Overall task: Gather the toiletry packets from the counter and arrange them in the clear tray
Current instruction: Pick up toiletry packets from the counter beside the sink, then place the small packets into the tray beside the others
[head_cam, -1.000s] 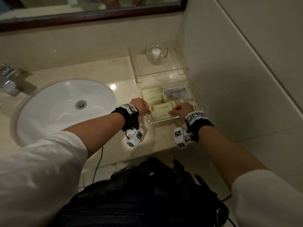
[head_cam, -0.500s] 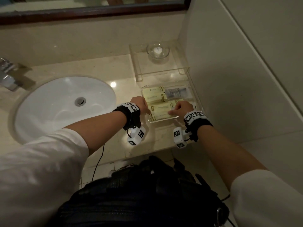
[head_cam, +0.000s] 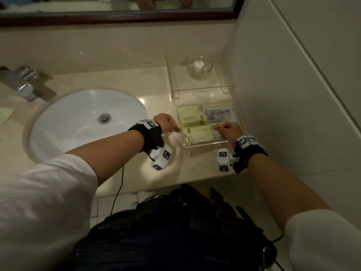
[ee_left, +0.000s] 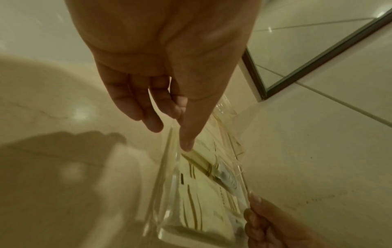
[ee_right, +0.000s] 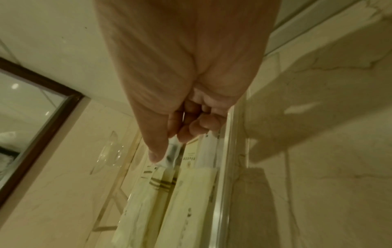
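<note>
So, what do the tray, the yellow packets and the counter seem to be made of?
The clear tray looks like thick acrylic or glass: see-through, with bright polished edges. The yellow packets seem to be matte paper or thin card, printed with dark stripes; I cannot tell which. The counter looks like polished beige stone, perhaps marble: glossy, with light spots and faint veins.

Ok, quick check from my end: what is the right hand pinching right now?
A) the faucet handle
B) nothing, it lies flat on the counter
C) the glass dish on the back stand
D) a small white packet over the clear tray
D: in the right wrist view the right hand pinches a small white packet between thumb and finger, just above the yellow packets in the clear tray.
</note>
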`<state>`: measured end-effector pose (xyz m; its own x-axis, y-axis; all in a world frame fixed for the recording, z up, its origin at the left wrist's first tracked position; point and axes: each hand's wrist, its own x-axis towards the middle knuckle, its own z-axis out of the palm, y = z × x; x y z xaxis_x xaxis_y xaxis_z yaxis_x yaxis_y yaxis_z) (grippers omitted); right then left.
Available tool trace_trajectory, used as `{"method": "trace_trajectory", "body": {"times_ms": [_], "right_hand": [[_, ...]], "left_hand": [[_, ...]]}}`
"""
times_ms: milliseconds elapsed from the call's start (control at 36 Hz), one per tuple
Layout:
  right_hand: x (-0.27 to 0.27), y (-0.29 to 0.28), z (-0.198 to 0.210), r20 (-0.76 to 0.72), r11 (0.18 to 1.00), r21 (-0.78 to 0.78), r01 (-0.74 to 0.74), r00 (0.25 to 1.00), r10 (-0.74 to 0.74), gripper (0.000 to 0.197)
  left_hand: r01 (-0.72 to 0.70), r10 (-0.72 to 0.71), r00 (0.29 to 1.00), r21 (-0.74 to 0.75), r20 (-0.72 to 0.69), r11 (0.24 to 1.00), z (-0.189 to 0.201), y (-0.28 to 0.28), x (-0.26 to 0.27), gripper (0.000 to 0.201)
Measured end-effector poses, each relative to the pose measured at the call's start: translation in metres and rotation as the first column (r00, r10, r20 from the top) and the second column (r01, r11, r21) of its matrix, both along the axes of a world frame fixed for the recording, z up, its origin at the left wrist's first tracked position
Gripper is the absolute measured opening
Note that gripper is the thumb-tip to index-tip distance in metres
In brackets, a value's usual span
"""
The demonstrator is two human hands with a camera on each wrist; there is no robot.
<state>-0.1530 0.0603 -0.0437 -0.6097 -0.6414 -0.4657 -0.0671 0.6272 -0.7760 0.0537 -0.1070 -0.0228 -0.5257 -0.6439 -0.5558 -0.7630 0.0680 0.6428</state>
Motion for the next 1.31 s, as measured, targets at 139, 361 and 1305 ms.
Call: {"method": "trace_trajectory", "body": {"times_ms": [139, 361, 1305], "right_hand": [[0.017, -0.016, 0.007, -0.023, 0.998, -0.054, 0.014, 1.0, -0.015, 0.028], [0.06, -0.076, 0.028, -0.115, 0.977, -0.146, -0.156, 0.984, 0.14, 0.035], [0.372, -0.269, 0.034, -0.252, 0.557, -0.009, -0.83, 0.541, 0.802, 0.032]], "left_hand": [[-0.109, 0.109, 0.992, 0.017, -0.064, 0.994, 0.007, -0.009, 0.02, 0.027], [-0.303, 0.311, 0.93, 0.069, -0.198, 0.95, 0.02, -0.025, 0.069, 0.031], [-0.857, 0.848, 0.508, 0.017, -0.153, 0.516, 0.004, -0.1, 0.397, 0.025]]}}
